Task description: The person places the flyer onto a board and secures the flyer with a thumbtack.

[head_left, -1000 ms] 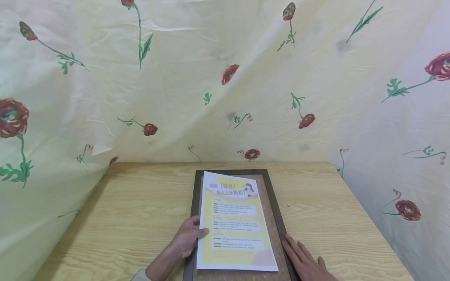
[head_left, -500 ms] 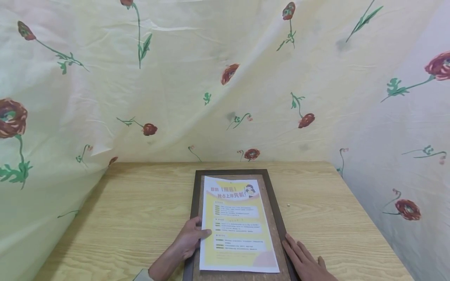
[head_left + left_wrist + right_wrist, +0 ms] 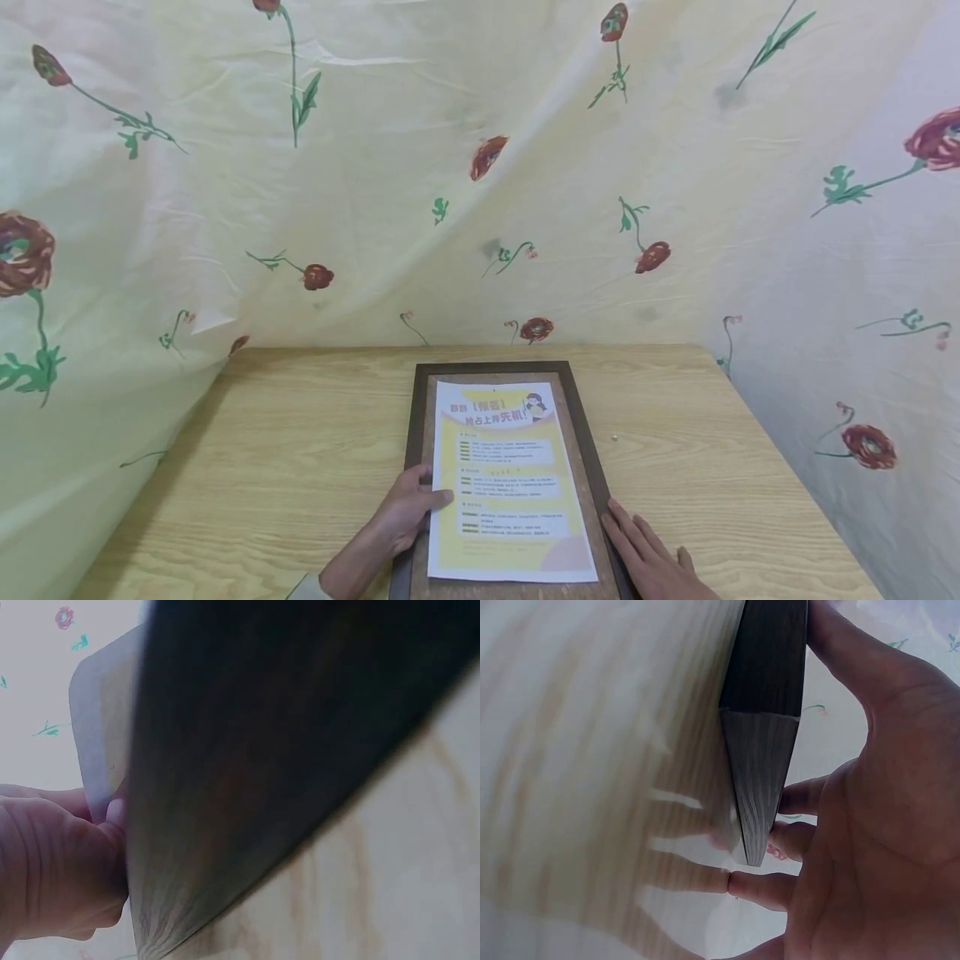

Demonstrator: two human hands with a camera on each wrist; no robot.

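A yellow-and-white printed poster (image 3: 510,483) lies over the brown panel (image 3: 573,442) of a dark picture frame (image 3: 589,437) on the table. My left hand (image 3: 405,510) pinches the poster's left edge, its thumb on top of the sheet and the other fingers mostly hidden below. In the left wrist view, the sheet (image 3: 97,712) rises beside the dark frame side (image 3: 247,750). Along the frame's right side rests my right hand (image 3: 648,550), its fingers extended. From the right wrist view, the fingers of that hand (image 3: 885,787) reach down by the frame's corner (image 3: 765,765).
The light wood-grain table (image 3: 315,442) extends on both sides of the frame. A tiny pale round object (image 3: 615,437) lies to the frame's right. Flowered cloth (image 3: 375,167) hangs behind the table and at both sides.
The poster has shifted slightly right and toward me, and its raised upper-left corner has come down inside the frame. The left hand moved slightly right with it; the right hand stayed put.
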